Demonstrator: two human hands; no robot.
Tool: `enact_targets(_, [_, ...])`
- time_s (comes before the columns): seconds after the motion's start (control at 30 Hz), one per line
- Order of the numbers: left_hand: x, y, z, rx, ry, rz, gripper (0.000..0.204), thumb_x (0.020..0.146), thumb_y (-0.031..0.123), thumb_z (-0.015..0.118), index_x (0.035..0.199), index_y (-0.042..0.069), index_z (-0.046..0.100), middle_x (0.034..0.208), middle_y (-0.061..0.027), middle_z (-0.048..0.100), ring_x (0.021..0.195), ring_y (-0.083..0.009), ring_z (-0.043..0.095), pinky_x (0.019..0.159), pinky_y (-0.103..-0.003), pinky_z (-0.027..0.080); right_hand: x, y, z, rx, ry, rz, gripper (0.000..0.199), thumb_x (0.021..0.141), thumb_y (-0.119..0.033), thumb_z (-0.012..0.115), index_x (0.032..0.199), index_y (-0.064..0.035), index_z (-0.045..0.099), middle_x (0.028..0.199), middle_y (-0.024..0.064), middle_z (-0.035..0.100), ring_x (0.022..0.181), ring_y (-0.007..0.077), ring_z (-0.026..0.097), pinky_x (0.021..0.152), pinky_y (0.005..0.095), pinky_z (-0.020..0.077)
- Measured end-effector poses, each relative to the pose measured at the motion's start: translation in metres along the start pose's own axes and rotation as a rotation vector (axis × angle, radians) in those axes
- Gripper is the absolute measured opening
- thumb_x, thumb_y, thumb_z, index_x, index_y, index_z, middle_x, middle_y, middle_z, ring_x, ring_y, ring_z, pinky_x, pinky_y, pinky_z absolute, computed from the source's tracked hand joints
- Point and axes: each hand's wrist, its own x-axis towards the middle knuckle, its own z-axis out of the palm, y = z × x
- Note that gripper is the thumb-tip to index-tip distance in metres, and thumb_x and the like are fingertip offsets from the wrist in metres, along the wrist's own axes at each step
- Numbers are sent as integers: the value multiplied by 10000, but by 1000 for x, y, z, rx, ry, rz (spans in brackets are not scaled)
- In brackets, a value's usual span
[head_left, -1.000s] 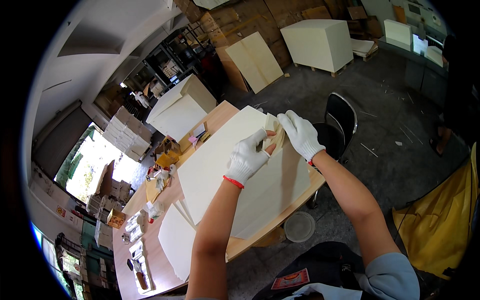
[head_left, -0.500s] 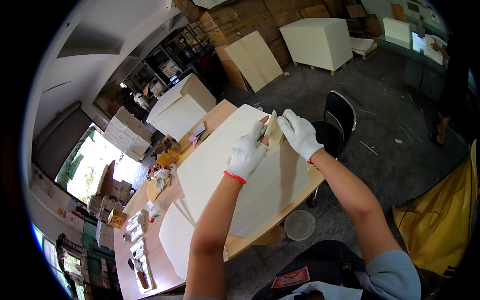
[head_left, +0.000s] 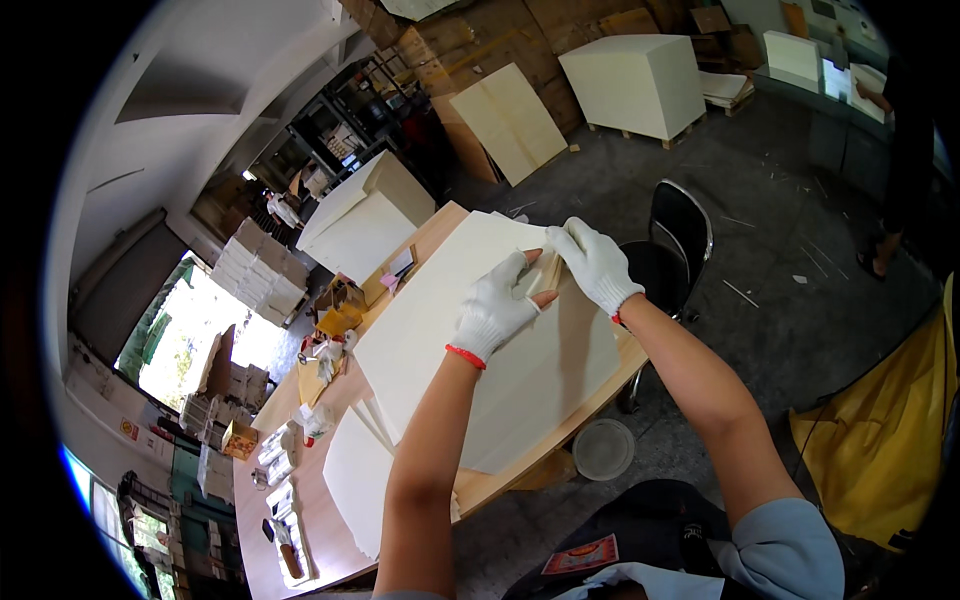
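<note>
A large stack of cream paper sheets (head_left: 440, 320) lies on the wooden table in front of me. Both hands wear white knit gloves with red cuffs, and some fingertips of the left are bare. My left hand (head_left: 498, 312) rests over the stack's right part, thumb and forefinger spread on either side of a narrow raised paper edge (head_left: 546, 276). Across from it, my right hand (head_left: 594, 262) has its fingers bent down onto the same edge near the far right corner. Its fingertips are partly hidden, but they seem to grip the paper.
Smaller sheets (head_left: 352, 478), a knife-like tool (head_left: 284, 550) and a yellow box (head_left: 340, 318) lie along the table's left side. A black chair (head_left: 680, 240) stands close at the right. A round tub (head_left: 603, 449) sits on the floor. Another person (head_left: 888, 180) stands far right.
The paper flap that stood up between my hands has come down lower. My left thumb and forefinger have spread apart, and my right hand has shifted slightly left.
</note>
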Motion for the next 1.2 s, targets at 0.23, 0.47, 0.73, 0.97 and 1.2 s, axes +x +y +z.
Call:
enact_targets(0.23, [9, -36, 8, -252, 54, 69, 480, 967, 176, 705, 1433, 92, 631, 1348, -170, 705, 1268, -291, 656, 1073, -384, 489, 0, -5, -20, -121, -68, 27, 570, 1014, -649, 512, 975, -94, 635, 832, 194, 702, 864, 438, 693, 750, 522, 501])
enact_targets(0.47, [8, -25, 8, -182, 42, 54, 331, 1045, 157, 538, 1334, 152, 700, 1102, -134, 734, 993, -237, 678, 935, -352, 516, 7, 13, -38, -630, -95, -495, 457, 998, -550, 569, 926, -120, 704, 852, 157, 739, 779, 345, 708, 708, 495, 538])
enact_targets(0.73, [8, -27, 10, -138, 34, 18, 302, 1044, 225, 551, 1281, 189, 733, 876, -108, 676, 811, -211, 632, 822, -362, 520, 11, -8, -14, 26, -147, -10, 553, 1052, -564, 477, 1011, -50, 677, 969, 229, 707, 953, 451, 658, 805, 516, 480])
enact_targets(0.97, [11, -26, 10, -80, 7, 0, 388, 924, 256, 778, 1300, 174, 725, 808, -90, 642, 759, -201, 619, 765, -362, 514, 1, 2, 1, 4, 17, -25, 554, 1076, -555, 408, 985, -65, 651, 908, 230, 702, 914, 462, 656, 798, 531, 474])
enact_targets(1.2, [10, -28, 10, -145, 36, 35, 359, 965, 212, 714, 1313, 123, 718, 750, -24, 536, 712, -133, 533, 718, -328, 497, 1, 5, 1, -12, 24, -66, 543, 1085, -558, 394, 1005, -83, 647, 897, 233, 708, 897, 462, 668, 785, 551, 480])
